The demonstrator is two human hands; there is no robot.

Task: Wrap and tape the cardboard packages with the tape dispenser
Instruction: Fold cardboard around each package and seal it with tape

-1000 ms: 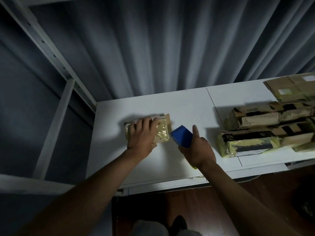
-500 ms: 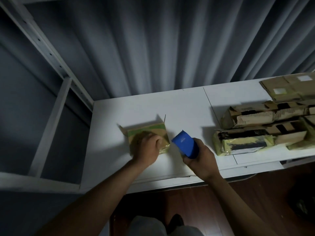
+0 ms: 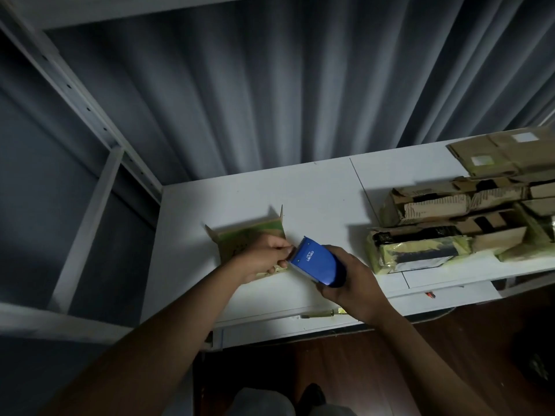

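A small cardboard package with yellowish tape on it lies on the white table, its flaps sticking up at the back corners. My left hand lies over the package's right part, and its thumb and fingers pinch at the toothed mouth of the tape dispenser. The blue tape dispenser is gripped in my right hand, just right of the package, with its serrated edge pointing toward my left hand. The tape end itself is too small to make out.
A pile of several taped cardboard packages fills the table's right side. A white metal shelf frame stands to the left, and a grey curtain hangs behind. The table's front edge runs just below my wrists, over a dark wood floor.
My left hand slid from flat on the package's top to its right edge and now pinches at the dispenser's mouth. My right hand brought the dispenser closer and turned its blade toward the package.
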